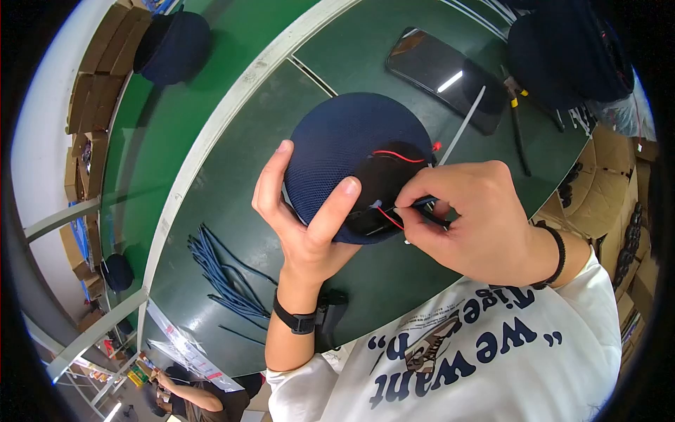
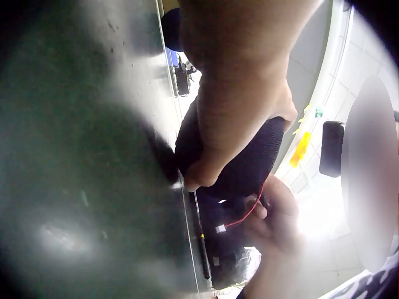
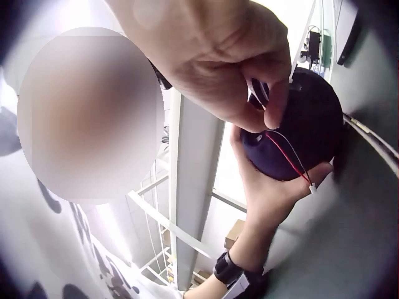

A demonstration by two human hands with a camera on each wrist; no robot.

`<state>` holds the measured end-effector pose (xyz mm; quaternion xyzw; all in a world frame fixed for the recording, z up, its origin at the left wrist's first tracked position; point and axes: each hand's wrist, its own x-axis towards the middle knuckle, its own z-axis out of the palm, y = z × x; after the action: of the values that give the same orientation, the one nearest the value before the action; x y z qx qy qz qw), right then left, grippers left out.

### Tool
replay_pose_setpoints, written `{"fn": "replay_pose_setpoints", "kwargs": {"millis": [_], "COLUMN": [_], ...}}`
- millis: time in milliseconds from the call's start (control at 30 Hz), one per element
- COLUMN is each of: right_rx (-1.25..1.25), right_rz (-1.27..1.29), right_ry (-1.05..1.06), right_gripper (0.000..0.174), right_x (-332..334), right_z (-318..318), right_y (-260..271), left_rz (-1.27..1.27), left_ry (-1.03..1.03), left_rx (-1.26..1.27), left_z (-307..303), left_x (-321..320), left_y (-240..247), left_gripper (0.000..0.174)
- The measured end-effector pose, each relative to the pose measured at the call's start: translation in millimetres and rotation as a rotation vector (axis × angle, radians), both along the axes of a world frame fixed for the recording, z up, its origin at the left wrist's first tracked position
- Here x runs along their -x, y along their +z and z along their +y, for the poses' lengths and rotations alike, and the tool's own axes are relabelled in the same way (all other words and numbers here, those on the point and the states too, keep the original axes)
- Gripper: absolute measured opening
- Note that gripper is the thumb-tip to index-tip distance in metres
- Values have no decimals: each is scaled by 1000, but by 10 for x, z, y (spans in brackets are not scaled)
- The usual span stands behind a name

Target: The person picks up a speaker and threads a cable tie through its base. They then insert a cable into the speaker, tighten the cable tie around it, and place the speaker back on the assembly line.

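A round, navy, mesh-covered shell (image 1: 337, 141) that looks like a speaker body is tilted over the dark green table (image 1: 365, 295). My left hand (image 1: 306, 235) grips it from the near left side, thumb over its dark face and fingers round its side. At the face's near edge, my right hand (image 1: 478, 218) pinches a dark, looped cord (image 3: 262, 93) between thumb and forefinger; I cannot tell where its hidden end sits. Red wire (image 1: 397, 153) comes out of the dark face. In the right wrist view, red and black leads end in a small white connector (image 3: 313, 189).
Beyond the shell lie a black phone (image 1: 439, 67), a thin white strip (image 1: 464, 126) and yellow-and-black pliers (image 1: 517, 119). Another navy shell (image 1: 562, 56) stands far right. A bundle of navy cords (image 1: 225, 274) lies at left. Another person (image 1: 200, 397) is at lower left.
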<state>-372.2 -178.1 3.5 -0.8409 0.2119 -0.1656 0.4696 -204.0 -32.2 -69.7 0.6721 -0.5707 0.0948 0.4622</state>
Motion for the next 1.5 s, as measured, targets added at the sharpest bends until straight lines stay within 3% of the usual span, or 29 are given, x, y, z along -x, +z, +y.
{"fn": "replay_pose_setpoints", "kwargs": {"millis": [200, 300, 467, 533, 633, 733, 833, 900, 1067, 1167, 1267, 1500], "right_rx": [-93, -269, -421, -531, -527, -169, -24, -38, -267, -352, -182, 13], "right_rz": [21, -21, -6, -19, -76, -37, 71, 69, 12, 37, 75, 33], "right_ry": [-38, -98, -86, -106, -158, -40, 89, 78, -93, -149, -55, 54], "right_gripper": [9, 7, 7, 7, 5, 8, 7, 7, 6, 8, 7, 11], "right_x": [-43, -61, -23, -21, -45, -20, -11, -17, -52, -52, -25, -46], "right_z": [5, 68, 44, 32, 86, 19, -63, -57, 36, 89, 51, -23], "right_y": [36, -70, -20, -18, -94, -102, 13, 8, -31, -47, 8, 8], "left_rz": [48, 36, -111, -113, -77, 5, -22, -31, -91, -31, 45, 21], "left_ry": [33, 37, 34, 31, 33, 39, 42, 53, 59, 63, 81, 85], "left_rx": [57, 61, -75, -75, -56, 4, 17, 21, -74, -35, 40, 69], "left_z": [-83, -89, -50, -54, -58, -45, -17, -21, -32, -37, -44, -56], "left_x": [34, 41, 30, 19, 22, 42, 49, 67, 44, 65, 103, 109], "left_y": [-10, 12, 99, 95, 79, 40, -14, -17, 88, 53, -10, -29], "left_gripper": [88, 88, 110, 111, 105, 88, 82, 81, 102, 95, 80, 75]}}
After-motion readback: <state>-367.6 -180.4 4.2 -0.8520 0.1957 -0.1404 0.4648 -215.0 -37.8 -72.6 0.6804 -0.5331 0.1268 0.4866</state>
